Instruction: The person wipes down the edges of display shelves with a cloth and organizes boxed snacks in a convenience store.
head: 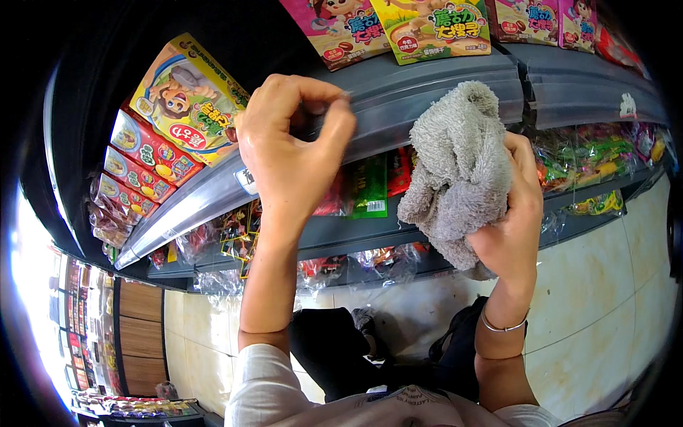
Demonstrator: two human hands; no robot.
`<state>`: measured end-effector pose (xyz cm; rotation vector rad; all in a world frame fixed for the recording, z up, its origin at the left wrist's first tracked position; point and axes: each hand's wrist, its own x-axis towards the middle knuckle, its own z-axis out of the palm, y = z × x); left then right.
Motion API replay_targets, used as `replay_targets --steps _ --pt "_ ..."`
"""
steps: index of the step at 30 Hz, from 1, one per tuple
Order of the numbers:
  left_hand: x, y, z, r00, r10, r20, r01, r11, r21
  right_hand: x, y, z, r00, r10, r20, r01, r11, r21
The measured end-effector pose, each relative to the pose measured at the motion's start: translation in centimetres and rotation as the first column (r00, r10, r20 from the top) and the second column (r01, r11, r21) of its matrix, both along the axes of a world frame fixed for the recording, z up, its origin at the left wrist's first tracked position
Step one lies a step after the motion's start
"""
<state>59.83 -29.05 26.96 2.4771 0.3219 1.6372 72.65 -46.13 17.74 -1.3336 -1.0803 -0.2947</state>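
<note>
My right hand [512,219] grips a bunched grey terry cloth [459,165] from its right side. The cloth hangs in front of a grey shelf edge with a clear plastic label strip [427,101]. Left of it, my left hand [293,133] is raised before the same shelf, its fingers curled round so that thumb and forefinger tips come close together. Its fingertips are blurred, and no object shows between them. Just left of that hand stands a yellow snack box [187,101], tilted in view, and smaller red boxes [155,149] sit beside it.
Pink [347,32] and yellow cookie boxes [437,26] line the upper shelf's back. Bagged snacks, including a green packet [368,187], fill the lower shelf [341,237]. Below are a tiled floor [587,299] and my legs [331,352]. More stocked shelves [90,320] stand far left.
</note>
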Motion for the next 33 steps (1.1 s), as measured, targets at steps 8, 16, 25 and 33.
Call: replay_targets --steps 8,16,25,33 --pt "0.47 0.16 -0.1 0.999 -0.002 0.032 0.001 0.999 0.041 0.04 -0.1 0.08 1.0 0.011 -0.002 -0.011 1.0 0.0" --pt "0.6 0.08 -0.24 0.997 0.076 0.026 -0.077 0.996 0.047 -0.14 -0.14 0.17 1.0 0.003 -0.011 -0.003 1.0 -0.005" --pt "0.67 -0.01 -0.27 0.997 0.071 0.025 -0.071 0.997 0.005 -0.05 -0.26 0.15 1.0 -0.015 0.015 0.015 1.0 -0.027" --pt "0.7 -0.04 -0.36 0.992 0.126 0.017 -0.127 0.99 0.068 0.0 -0.29 0.26 0.999 -0.009 0.03 0.01 1.0 -0.024"
